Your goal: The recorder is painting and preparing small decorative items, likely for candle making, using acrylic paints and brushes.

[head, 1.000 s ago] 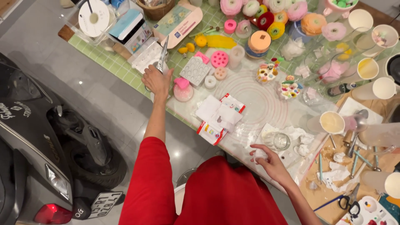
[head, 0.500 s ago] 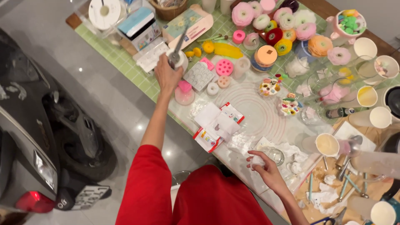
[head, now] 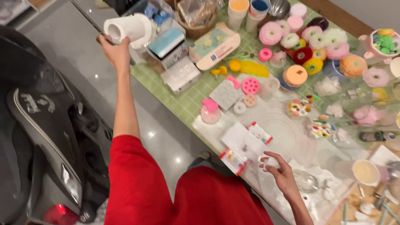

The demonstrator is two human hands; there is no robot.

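Gripping a long dark rod-like tool [head: 85, 17], the left hand [head: 114, 52] stretches on a straight arm to the far corner of the crowded tabletop [head: 187, 104], beside a white paper roll [head: 127, 27]. Right hand [head: 281, 173], bent at the wrist near the front edge, pinches a small white lump [head: 271, 162] in curled fingers. Keeping the tool's tip clear of the roll looks wise for a clean reach.
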